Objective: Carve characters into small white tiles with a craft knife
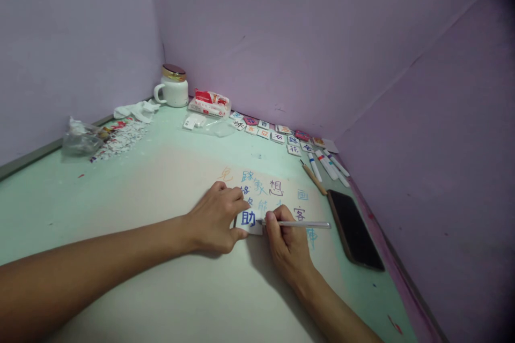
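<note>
A small white block (253,229) with a blue character written on it lies on the table, its right side partly hidden. My left hand (219,217) grips it at its left side, with a finger at the top edge and the thumb at the bottom. In my right hand (287,241) is a slim, silvery pen-shaped tool (308,224), pinched near its tip. The handle points right, and the dark tip meets the block's face beside the character. Beneath both hands lies a pale sheet (161,278) covered with handwritten characters in blue, orange and purple.
White shavings (124,139) and a crumpled plastic bag (81,136) lie at left. Along the back stand a lidded white mug (176,90), a red-and-white packet (209,103) and several character blocks (277,137). Markers (325,164), a wooden-handled tool (315,178) and a phone (356,229) are at right.
</note>
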Demonstrator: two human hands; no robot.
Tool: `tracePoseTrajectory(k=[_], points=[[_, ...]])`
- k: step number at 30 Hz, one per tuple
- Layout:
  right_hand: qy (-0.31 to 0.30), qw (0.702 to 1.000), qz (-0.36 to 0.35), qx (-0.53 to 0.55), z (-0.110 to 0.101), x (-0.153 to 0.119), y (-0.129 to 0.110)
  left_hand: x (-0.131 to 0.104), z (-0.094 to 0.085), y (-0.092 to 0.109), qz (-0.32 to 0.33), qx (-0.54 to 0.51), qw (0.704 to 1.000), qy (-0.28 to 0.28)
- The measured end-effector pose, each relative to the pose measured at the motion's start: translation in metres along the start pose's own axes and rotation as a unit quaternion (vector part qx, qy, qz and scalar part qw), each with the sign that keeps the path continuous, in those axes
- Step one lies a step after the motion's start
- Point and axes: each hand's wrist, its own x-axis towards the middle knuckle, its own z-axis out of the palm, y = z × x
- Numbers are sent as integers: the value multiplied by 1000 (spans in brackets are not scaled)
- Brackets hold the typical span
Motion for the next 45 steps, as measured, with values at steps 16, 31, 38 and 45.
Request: tracePoseTrajectory(k=[16,31,38,45], points=[[-2,1000,0,-3,-1,0,-2,0,1,-1,6,-3,1000,5],[-1,1000,-5,-6,-2,0,-5,-1,-2,0,2,-9,1000,-7],[-3,1000,-3,3,-2,-1,-5,-1,2,-3,11,-10,1000,11],[-3,1000,-2,3,-2,-2,-5,0,2,-3,11,-12,1000,5]])
